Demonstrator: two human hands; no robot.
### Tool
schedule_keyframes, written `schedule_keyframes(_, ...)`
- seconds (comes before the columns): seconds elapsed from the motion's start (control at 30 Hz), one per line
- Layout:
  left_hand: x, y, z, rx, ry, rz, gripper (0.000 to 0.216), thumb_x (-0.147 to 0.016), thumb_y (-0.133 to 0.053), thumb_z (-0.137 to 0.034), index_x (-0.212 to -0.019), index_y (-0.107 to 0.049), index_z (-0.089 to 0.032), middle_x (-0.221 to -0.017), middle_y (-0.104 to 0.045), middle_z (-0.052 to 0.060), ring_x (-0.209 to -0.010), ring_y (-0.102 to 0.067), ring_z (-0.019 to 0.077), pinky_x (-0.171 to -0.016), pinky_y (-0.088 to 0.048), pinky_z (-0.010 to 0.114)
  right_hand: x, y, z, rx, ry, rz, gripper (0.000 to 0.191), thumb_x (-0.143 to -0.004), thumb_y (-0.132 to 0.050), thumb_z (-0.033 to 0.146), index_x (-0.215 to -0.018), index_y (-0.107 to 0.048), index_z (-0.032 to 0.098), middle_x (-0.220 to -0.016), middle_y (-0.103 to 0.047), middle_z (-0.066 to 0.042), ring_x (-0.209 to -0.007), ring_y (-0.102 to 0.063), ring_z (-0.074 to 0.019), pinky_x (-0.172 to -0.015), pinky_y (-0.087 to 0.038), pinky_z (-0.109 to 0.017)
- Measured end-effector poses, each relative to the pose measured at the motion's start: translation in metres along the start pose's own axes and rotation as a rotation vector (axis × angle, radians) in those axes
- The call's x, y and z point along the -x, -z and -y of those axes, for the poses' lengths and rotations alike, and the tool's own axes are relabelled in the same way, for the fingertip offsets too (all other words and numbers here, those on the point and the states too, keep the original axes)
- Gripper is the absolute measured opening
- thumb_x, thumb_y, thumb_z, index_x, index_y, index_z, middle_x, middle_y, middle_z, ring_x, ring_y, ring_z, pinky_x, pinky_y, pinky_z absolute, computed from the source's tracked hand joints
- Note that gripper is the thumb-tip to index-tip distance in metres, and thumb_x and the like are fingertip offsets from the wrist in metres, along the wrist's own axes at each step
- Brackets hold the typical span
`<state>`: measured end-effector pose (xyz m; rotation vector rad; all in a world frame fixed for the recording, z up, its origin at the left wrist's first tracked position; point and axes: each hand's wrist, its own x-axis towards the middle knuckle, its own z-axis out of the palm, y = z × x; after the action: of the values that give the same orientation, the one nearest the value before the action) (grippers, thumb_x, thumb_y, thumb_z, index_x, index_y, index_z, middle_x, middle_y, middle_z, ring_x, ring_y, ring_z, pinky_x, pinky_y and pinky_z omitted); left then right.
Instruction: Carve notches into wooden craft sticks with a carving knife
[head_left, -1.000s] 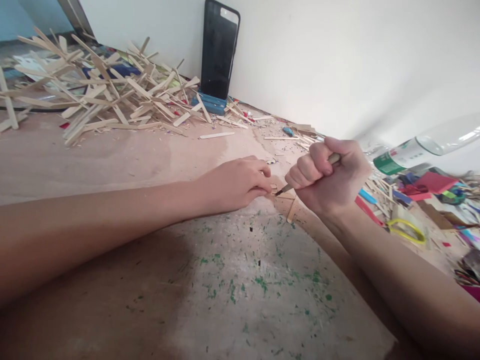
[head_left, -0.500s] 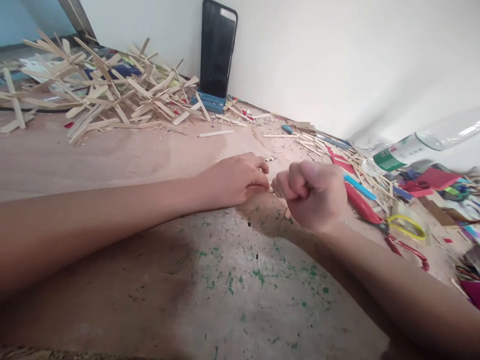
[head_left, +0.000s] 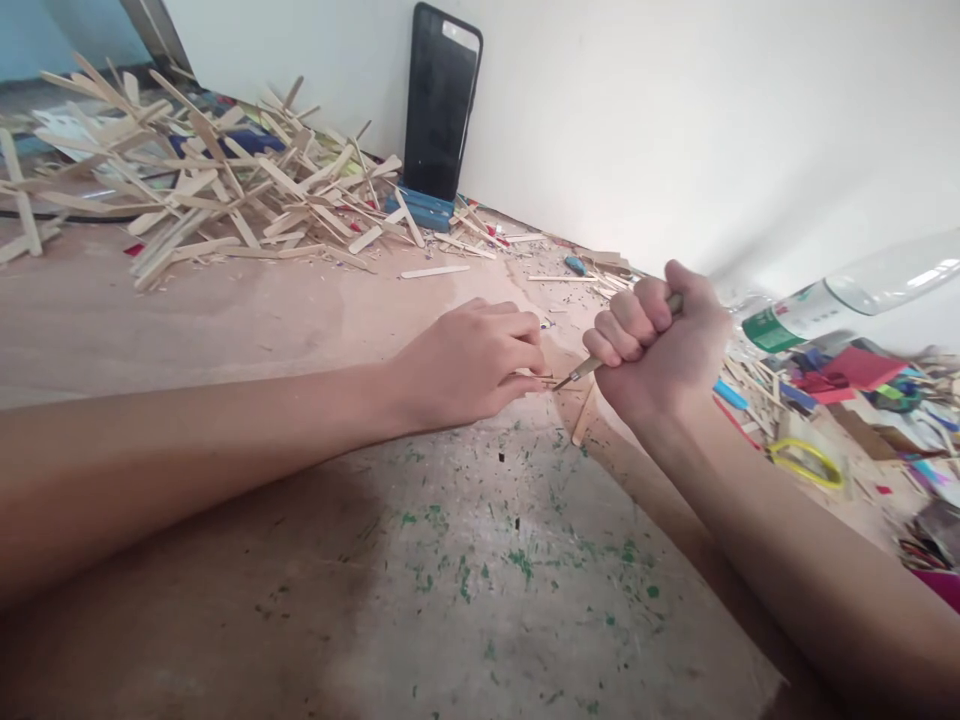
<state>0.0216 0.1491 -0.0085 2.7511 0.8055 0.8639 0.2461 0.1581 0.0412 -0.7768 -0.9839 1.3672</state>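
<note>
In the middle of the table my left hand (head_left: 487, 360) rests with bent fingers pinching a thin wooden strip (head_left: 550, 378), most of which the fingers hide. My right hand (head_left: 656, 345) is a fist around a slim wood-handled carving tool (head_left: 587, 367). The tool slants down to the left, and its narrow metal tip is at the end of the strip, by my left fingertips. Whether tip and strip touch is too small to tell. A short wooden stick (head_left: 583, 415) lies just below the tool, beside my right hand.
A pile of craft sticks (head_left: 247, 190) spreads over the back left. Behind my hands a phone (head_left: 442, 110) leans upright in a blue stand (head_left: 420, 207). To the right are a plastic bottle (head_left: 795, 315), yellow-handled scissors (head_left: 806, 462) and coloured scraps. Green flecks dot the tabletop (head_left: 480, 620).
My right hand has moved up and right, away from my left fingers, and turned, bringing the carving tool into sight. The red-handled pliers are now mostly behind my right arm. My left hand stays put.
</note>
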Motion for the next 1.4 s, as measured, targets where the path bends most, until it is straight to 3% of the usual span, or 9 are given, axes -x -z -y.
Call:
schedule_keyframes(0.2, 0.002, 0.006, -0.009, -0.119, -0.106, -0.004, 0.023, -0.118, -0.085, -0.042, -0.105, -0.086, -0.023, -0.116, -0.088, 0.003, -0.104, -0.075, 0.0238, -0.102, -0.049, 0.042, 0.0, -0.001, 0.003, -0.045, -0.132, 0.008, 0.079, -0.11, -0.081, 0.038, -0.071, -0.012, 0.029, -0.06, -0.01, 0.009, -0.048, -0.009, -0.0126, -0.042, -0.021, -0.032)
schedule_keyframes(0.43, 0.001, 0.006, -0.011, -0.198, -0.16, -0.005, 0.027, -0.119, -0.084, -0.041, -0.098, -0.081, -0.024, -0.109, -0.087, 0.002, -0.101, -0.073, 0.024, -0.099, -0.046, 0.043, 0.003, -0.004, 0.006, -0.082, -0.217, 0.003, 0.08, -0.113, -0.078, 0.034, -0.072, -0.01, 0.029, -0.057, -0.012, 0.009, -0.046, -0.011, -0.0127, -0.042, -0.023, -0.032)
schedule_keyframes(0.6, 0.001, 0.007, -0.01, -0.216, -0.166, -0.011, 0.027, -0.119, -0.084, -0.042, -0.098, -0.081, -0.025, -0.109, -0.088, 0.0, -0.099, -0.072, 0.0225, -0.097, -0.045, 0.043, 0.006, -0.012, 0.007, -0.098, -0.25, -0.021, 0.076, -0.117, -0.071, 0.032, -0.068, -0.011, 0.028, -0.053, -0.015, 0.008, -0.046, -0.01, -0.0116, -0.04, -0.022, -0.03)
schedule_keyframes(1.0, 0.003, 0.005, -0.008, -0.231, -0.201, -0.067, 0.026, -0.116, -0.09, -0.042, -0.099, -0.082, -0.024, -0.109, -0.088, -0.001, -0.097, -0.071, 0.0217, -0.094, -0.045, 0.042, 0.011, -0.02, 0.009, -0.129, -0.268, -0.085, 0.08, -0.118, -0.072, 0.035, -0.068, -0.01, 0.027, -0.054, -0.013, 0.008, -0.044, -0.01, -0.0113, -0.04, -0.02, -0.03)
schedule_keyframes(1.23, 0.004, 0.003, -0.008, -0.235, -0.228, -0.11, 0.027, -0.111, -0.096, -0.04, -0.096, -0.082, -0.024, -0.107, -0.087, -0.002, -0.095, -0.07, 0.021, -0.093, -0.045, 0.041, 0.014, -0.032, 0.011, -0.172, -0.276, -0.207, 0.065, -0.128, -0.036, 0.031, -0.07, -0.008, 0.028, -0.05, -0.014, 0.007, -0.041, -0.009, -0.0109, -0.038, -0.017, -0.029)
schedule_keyframes(1.4, 0.004, 0.003, -0.008, -0.243, -0.227, -0.113, 0.023, -0.114, -0.092, -0.038, -0.098, -0.083, -0.024, -0.107, -0.088, -0.003, -0.095, -0.07, 0.0204, -0.092, -0.045, 0.04, 0.015, -0.037, 0.013, -0.203, -0.292, -0.25, 0.068, -0.129, -0.04, 0.034, -0.07, -0.008, 0.028, -0.049, -0.016, 0.007, -0.042, -0.008, -0.0102, -0.037, -0.016, -0.028)
